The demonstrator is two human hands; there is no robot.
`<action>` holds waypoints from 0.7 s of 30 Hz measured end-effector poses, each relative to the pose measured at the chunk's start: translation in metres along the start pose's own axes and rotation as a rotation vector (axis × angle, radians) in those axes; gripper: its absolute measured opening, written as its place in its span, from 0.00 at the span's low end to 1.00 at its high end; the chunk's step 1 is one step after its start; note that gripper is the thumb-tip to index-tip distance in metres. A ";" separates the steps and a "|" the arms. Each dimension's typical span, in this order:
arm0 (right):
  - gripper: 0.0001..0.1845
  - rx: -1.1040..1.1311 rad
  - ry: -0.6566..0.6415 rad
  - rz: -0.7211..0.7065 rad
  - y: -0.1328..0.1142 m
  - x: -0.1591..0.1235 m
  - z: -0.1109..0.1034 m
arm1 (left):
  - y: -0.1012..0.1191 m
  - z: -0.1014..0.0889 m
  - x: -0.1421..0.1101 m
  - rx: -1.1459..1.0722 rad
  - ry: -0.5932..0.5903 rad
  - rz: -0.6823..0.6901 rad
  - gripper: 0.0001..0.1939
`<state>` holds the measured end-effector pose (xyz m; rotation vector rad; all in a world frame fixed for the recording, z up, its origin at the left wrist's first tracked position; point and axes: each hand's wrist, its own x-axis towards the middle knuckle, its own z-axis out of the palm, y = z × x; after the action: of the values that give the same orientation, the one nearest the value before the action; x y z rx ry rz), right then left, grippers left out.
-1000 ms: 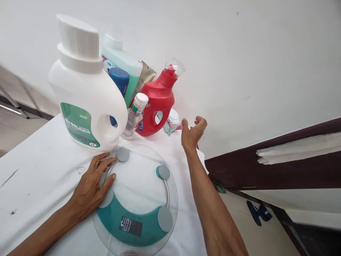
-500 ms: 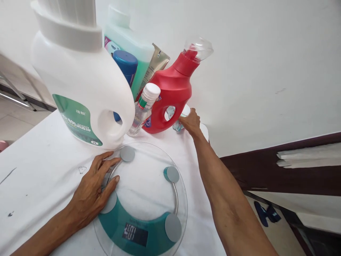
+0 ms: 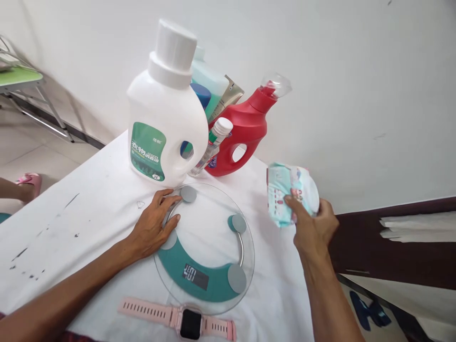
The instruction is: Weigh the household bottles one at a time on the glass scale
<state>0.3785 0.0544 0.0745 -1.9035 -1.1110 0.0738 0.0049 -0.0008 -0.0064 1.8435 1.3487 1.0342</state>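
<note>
My right hand [image 3: 313, 228] is closed around a soft pale-blue printed packet [image 3: 290, 192], held in the air above the table's right edge. My left hand [image 3: 155, 225] lies flat with fingers spread on the left rim of a round glass scale [image 3: 206, 247] with a teal band and a lit display. Behind the scale stand a big white detergent jug [image 3: 166, 114], a red detergent jug [image 3: 245, 130] with a clear cap, and a small clear bottle [image 3: 213, 145] with a white cap.
A pink smartwatch [image 3: 178, 320] lies at the near edge of the white-covered table [image 3: 89, 209]. A green-liquid bottle and a blue-capped one stand behind the white jug. White wall behind; a dark wooden ledge [image 3: 392, 242] at right. Another person's foot in a pink sandal [image 3: 26, 183] at far left.
My right hand took the pale-blue packet from beside the red jug and drew it back towards me. The left hand stayed on the scale. The camera pulled back, showing the watch.
</note>
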 end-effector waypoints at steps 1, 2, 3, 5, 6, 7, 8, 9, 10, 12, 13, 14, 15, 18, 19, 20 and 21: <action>0.32 -0.036 0.001 -0.009 -0.004 -0.022 -0.013 | 0.000 0.000 0.000 0.000 0.002 0.007 0.20; 0.34 -0.048 -0.008 -0.035 -0.009 -0.044 -0.024 | 0.000 0.000 0.000 -0.001 0.002 0.011 0.20; 0.37 -0.049 -0.029 -0.084 -0.014 -0.065 -0.031 | 0.000 -0.001 0.000 -0.003 -0.002 0.013 0.19; 0.39 -0.050 -0.083 -0.228 -0.022 -0.105 -0.036 | 0.001 -0.003 0.001 -0.008 -0.021 0.011 0.19; 0.38 -0.047 -0.116 -0.319 -0.025 -0.122 -0.036 | 0.001 -0.004 0.001 -0.010 -0.030 0.009 0.19; 0.37 -0.045 -0.149 -0.417 -0.028 -0.136 -0.033 | 0.001 -0.004 0.002 -0.011 -0.037 0.008 0.19; 0.37 -0.045 -0.183 -0.520 -0.030 -0.148 -0.030 | 0.002 -0.005 0.002 -0.011 -0.041 0.009 0.20; 0.37 -0.048 -0.211 -0.622 -0.032 -0.158 -0.028 | 0.002 -0.006 0.002 -0.009 -0.043 0.011 0.20; 0.40 -0.057 -0.232 -0.714 -0.034 -0.166 -0.025 | 0.002 -0.006 0.003 -0.008 -0.046 0.013 0.20; 0.46 -0.085 -0.253 -0.847 -0.038 -0.176 -0.024 | 0.002 -0.007 0.003 -0.005 -0.052 0.016 0.20; 0.48 -0.097 -0.261 -0.889 -0.040 -0.180 -0.025 | 0.001 -0.007 0.003 -0.004 -0.054 0.019 0.20; 0.50 -0.104 -0.270 -0.920 -0.042 -0.182 -0.027 | 0.001 -0.006 0.003 -0.004 -0.055 0.021 0.20; 0.52 -0.107 -0.280 -0.941 -0.043 -0.185 -0.030 | 0.001 -0.006 0.003 -0.003 -0.053 0.023 0.20; 0.52 -0.089 -0.328 -0.969 -0.046 -0.194 -0.040 | -0.002 -0.004 0.003 -0.003 -0.041 0.034 0.20; 0.51 -0.077 -0.344 -0.967 -0.047 -0.197 -0.042 | -0.003 -0.004 0.003 -0.002 -0.037 0.038 0.20; 0.50 -0.065 -0.359 -0.959 -0.047 -0.200 -0.044 | -0.003 -0.003 0.003 -0.001 -0.034 0.043 0.20; 0.48 -0.056 -0.376 -0.947 -0.047 -0.202 -0.045 | -0.004 -0.003 0.003 0.002 -0.033 0.048 0.20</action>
<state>0.2474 -0.1115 0.0626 -1.2578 -2.1791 -0.1368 0.0007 0.0029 -0.0077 1.8952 1.2922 1.0224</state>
